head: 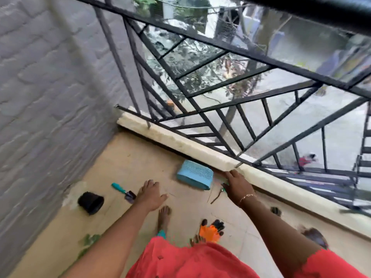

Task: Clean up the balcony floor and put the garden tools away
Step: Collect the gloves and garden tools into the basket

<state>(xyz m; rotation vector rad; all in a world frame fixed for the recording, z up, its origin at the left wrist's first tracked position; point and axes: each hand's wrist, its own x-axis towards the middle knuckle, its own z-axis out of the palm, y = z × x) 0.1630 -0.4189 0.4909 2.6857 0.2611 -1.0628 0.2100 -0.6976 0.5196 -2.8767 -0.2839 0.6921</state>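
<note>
Blurring hides whether the right hand touches the thin tool

One trowel and one pot lie left of the fingers of the left hand, one basket right of them.

No words, numbers or signs can be read on the blue basket, the little shovel or anything else here.
</note>
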